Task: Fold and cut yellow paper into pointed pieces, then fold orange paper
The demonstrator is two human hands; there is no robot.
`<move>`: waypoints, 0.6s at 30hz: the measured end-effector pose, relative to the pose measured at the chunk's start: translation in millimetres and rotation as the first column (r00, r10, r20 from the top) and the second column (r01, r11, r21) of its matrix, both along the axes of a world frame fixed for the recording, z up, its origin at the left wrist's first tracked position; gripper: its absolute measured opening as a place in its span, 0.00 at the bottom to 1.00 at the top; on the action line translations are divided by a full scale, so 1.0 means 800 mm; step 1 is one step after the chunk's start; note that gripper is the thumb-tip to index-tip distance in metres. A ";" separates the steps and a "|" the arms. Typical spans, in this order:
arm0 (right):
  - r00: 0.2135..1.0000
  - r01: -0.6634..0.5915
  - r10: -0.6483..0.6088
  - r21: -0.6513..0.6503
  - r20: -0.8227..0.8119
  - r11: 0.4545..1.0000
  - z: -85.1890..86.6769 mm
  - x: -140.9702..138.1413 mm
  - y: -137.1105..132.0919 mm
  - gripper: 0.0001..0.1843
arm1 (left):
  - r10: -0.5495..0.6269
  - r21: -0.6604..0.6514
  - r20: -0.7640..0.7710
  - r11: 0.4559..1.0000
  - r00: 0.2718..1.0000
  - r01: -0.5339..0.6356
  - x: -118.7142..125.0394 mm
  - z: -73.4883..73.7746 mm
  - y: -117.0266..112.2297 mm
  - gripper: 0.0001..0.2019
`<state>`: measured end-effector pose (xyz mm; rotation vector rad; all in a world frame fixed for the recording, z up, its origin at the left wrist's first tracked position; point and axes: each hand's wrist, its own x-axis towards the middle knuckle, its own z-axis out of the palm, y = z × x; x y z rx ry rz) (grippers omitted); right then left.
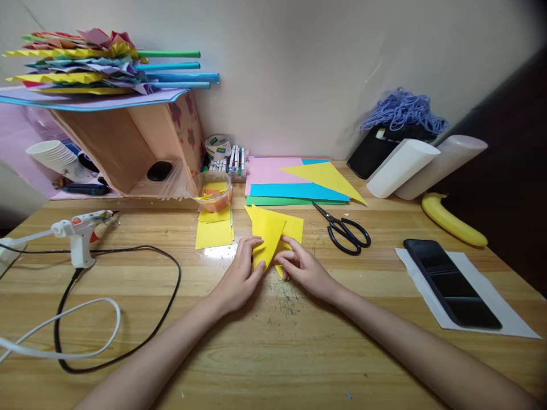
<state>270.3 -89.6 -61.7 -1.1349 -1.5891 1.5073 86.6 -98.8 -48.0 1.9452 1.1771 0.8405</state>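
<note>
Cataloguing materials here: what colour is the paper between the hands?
The paper is yellow, shown best in the head view.

On the desk (265,364), a glue gun (81,245) sits left of the held paper (269,232), scissors (334,220) right, a phone (448,282) farther right.

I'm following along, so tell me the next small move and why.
Perhaps bend the right edge of the upper yellow paper leftward with the right hand: it sits by that edge, while the left hand holds the opposite side.
</note>
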 end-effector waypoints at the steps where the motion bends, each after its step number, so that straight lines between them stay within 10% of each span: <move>1: 1.000 -0.008 0.008 -0.002 0.000 1.000 0.001 0.000 0.000 0.26 | 0.006 0.000 0.008 1.000 1.000 -0.006 0.000 0.000 0.000 0.15; 18: 0.992 -0.091 0.080 0.112 0.097 0.990 0.007 0.005 0.000 0.21 | 0.076 -0.317 0.323 0.948 0.943 0.033 -0.001 -0.007 0.007 0.21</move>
